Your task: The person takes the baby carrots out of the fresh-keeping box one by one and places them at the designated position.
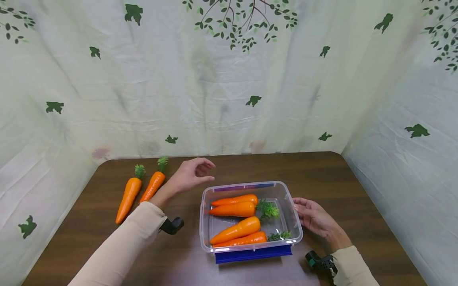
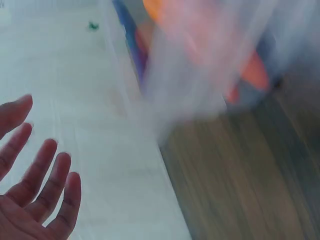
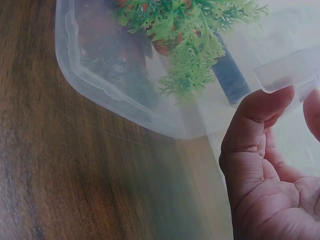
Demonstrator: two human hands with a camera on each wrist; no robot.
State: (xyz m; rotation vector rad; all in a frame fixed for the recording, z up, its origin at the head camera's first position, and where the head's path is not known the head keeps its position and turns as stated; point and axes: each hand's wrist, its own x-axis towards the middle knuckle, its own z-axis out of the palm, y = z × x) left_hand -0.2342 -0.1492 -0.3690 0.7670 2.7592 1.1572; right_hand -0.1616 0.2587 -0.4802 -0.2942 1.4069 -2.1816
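A clear plastic box [image 1: 205, 216] with a blue latch flap [image 1: 253, 254] hanging at its front holds several orange carrots [image 1: 236, 230] with green tops [image 1: 269, 209]. At its right wall is my right hand [image 1: 316, 220], holding the rim; in the right wrist view the bent fingers and thumb of that hand [image 3: 265, 165] meet the clear rim. My left hand [image 1: 191, 173] hovers beyond the box's back left corner, fingers loosely bent around nothing. The left wrist view shows that hand [image 2: 40, 195] apart from the box, which is blurred there.
Left of the box, two more carrots, one farther left [image 1: 128, 198] and one partly behind my left forearm [image 1: 154, 186], lie on the brown wooden table [image 1: 307, 171]. A pale curtain [image 1: 161, 79] printed with green leaves stands behind the table and along its sides.
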